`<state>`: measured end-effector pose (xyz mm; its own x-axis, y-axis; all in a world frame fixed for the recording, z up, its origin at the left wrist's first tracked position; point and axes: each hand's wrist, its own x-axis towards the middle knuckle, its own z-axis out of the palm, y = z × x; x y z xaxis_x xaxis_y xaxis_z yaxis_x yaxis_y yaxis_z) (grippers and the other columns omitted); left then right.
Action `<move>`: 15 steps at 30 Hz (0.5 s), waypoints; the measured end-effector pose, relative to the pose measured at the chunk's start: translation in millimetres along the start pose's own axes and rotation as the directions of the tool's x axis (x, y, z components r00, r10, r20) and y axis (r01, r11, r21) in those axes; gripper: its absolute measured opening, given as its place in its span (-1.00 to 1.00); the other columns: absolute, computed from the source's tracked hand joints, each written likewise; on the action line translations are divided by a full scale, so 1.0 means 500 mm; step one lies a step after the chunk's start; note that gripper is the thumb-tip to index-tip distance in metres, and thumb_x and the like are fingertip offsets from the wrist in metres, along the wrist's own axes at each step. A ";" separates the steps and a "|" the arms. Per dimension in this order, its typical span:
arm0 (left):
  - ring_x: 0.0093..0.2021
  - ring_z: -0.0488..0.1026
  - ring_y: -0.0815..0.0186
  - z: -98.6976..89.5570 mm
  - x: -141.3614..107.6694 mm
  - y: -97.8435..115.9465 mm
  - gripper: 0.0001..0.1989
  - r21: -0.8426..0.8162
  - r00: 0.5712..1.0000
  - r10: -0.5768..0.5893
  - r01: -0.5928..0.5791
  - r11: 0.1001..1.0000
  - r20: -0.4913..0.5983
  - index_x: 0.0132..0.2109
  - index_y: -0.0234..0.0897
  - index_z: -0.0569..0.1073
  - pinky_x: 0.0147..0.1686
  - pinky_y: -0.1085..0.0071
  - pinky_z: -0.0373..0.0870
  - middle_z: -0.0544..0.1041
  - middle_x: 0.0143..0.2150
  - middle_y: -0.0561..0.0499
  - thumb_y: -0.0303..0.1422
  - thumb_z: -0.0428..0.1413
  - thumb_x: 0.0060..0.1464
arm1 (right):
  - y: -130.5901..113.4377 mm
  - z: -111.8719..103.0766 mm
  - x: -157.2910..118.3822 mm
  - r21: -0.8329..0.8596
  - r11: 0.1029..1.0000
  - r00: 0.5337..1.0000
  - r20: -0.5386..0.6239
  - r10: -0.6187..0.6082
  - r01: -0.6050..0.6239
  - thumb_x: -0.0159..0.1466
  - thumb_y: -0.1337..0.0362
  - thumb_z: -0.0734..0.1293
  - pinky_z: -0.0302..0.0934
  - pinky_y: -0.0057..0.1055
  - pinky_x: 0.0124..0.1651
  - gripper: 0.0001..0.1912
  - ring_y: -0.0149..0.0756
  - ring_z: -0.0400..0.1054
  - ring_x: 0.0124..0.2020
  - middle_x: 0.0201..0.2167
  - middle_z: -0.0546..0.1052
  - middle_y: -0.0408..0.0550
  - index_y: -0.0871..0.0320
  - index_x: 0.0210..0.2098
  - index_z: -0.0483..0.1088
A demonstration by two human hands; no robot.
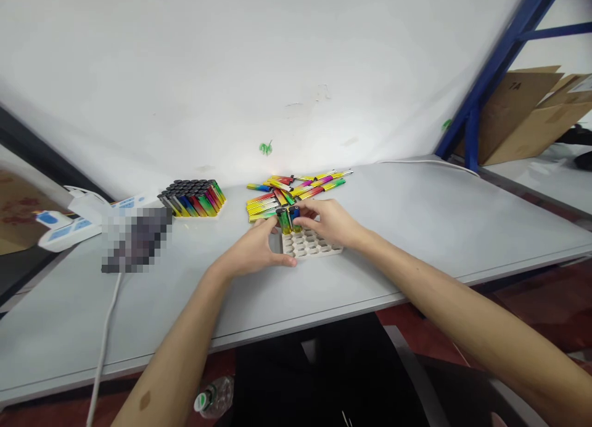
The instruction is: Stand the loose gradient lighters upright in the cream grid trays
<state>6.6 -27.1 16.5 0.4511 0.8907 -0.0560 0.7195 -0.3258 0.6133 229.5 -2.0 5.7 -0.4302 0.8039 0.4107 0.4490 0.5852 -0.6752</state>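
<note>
A white tray with rows of holes (312,244) lies on the grey table, and a green lighter-like stick (283,221) stands upright at its back left. My left hand (254,248) holds the tray's left side, thumb at the front corner and fingers by the green stick. At the back of the tray, my right hand (330,220) pinches a blue stick (295,217) beside the green one. Behind the hands lies a loose pile of colourful metallic sticks (261,206). Farther left, a filled block of black-topped sticks (197,198) stands upright.
A power strip (76,229) and a pixelated dark object (141,239) lie at the left, with a white cable (107,328) running down over the table edge. Cardboard boxes (541,121) stand behind a blue frame (472,131) at right. A plastic bottle (217,397) is below the table.
</note>
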 end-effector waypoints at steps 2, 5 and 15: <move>0.21 0.34 -0.07 -0.001 -0.001 0.001 -0.05 0.003 1.000 0.004 -0.004 1.000 0.001 0.26 -0.20 0.28 0.16 0.05 0.34 0.40 0.18 -0.19 0.11 0.37 -0.21 | -0.002 -0.005 -0.001 -0.025 1.000 1.000 0.029 -0.007 0.007 0.34 0.20 0.37 0.28 -0.35 -0.15 -0.86 -0.25 0.47 -0.26 -0.29 0.62 -0.08 0.13 -0.23 0.54; 0.19 0.35 -0.08 -0.002 -0.002 0.001 -0.08 0.022 1.000 -0.012 0.012 1.000 -0.002 0.22 -0.22 0.30 0.14 0.05 0.36 0.41 0.15 -0.19 0.12 0.36 -0.22 | 0.011 -0.017 0.005 -0.019 0.999 0.999 -0.001 0.034 -0.034 0.45 0.11 0.21 0.26 -0.35 -0.11 -0.66 -0.24 0.48 -0.20 -0.25 0.64 -0.06 0.14 -0.25 0.54; 0.18 0.37 -0.07 -0.002 0.000 0.000 -0.16 0.054 1.000 -0.010 0.010 0.999 0.002 0.15 -0.23 0.32 0.12 0.08 0.37 0.42 0.14 -0.18 0.12 0.34 -0.19 | 0.121 -0.031 0.045 -0.355 0.921 0.987 -0.038 0.157 -0.160 0.40 0.16 0.32 0.25 -0.29 0.02 -0.65 -0.16 0.40 -0.08 -0.12 0.52 0.08 0.08 0.12 0.52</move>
<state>6.1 -26.6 17.0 0.4444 0.8935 -0.0637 0.7514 -0.3331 0.5696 259.0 53.4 -16.5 -0.3246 0.8890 0.3229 0.7600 0.4484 -0.4705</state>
